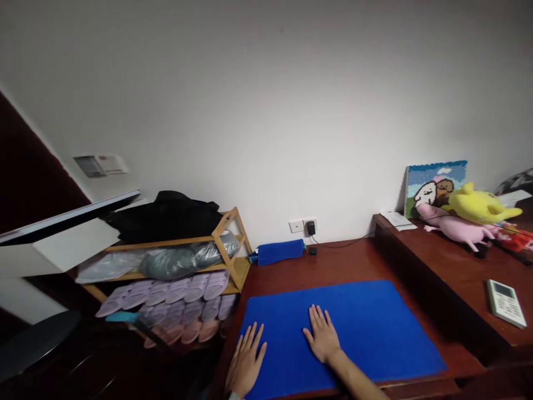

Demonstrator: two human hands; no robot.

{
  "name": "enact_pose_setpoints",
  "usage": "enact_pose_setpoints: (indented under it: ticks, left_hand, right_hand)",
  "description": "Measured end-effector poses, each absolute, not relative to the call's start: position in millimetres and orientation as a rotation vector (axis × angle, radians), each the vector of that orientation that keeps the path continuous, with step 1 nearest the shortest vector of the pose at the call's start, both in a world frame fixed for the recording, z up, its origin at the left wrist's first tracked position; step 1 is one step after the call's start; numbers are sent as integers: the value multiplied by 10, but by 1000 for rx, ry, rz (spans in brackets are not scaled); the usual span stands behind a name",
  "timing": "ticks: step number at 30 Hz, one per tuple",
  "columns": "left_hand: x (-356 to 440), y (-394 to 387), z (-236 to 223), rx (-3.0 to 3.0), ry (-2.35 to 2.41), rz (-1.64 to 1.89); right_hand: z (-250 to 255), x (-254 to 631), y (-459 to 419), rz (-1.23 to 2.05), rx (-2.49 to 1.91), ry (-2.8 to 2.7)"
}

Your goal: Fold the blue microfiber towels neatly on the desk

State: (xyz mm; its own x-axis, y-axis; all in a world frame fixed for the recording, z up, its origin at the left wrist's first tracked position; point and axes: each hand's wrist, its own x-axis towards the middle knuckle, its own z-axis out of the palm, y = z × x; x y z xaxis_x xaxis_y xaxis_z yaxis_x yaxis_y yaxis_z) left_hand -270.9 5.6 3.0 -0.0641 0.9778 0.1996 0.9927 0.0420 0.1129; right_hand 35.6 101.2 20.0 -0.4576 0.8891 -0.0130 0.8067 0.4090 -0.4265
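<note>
A blue mat (366, 333) lies flat on a reddish-brown wooden desk (333, 264). My left hand (245, 361) rests flat over the mat's left edge, fingers extended and a little apart. Nearer the mat's middle, my right hand (323, 336) lies palm down with its fingers stretched out and the thumb spread. Neither hand holds anything. Behind the mat, against the wall, is a rolled or folded blue cloth-like bundle (281, 253).
Left of the desk stands a wooden rack (229, 244) with several purple slippers (179, 290) and a black bag (166, 216). On the higher surface at right are plush toys (478, 205), a dog picture (437, 183) and a white remote-like device (506, 303). A black plug (310, 228) trails a cable.
</note>
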Motion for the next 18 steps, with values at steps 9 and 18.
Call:
enact_pose_setpoints:
  ticks: [9, 18]
  left_hand:
    - [-2725, 91, 28, -2091, -2230, -303]
    - [-2763, 108, 4, -2095, -2219, -319]
  right_hand:
    - [-2, 2328, 1454, 289, -1961, -2266]
    - [-124, 3469, 1703, 242, -2157, -2145]
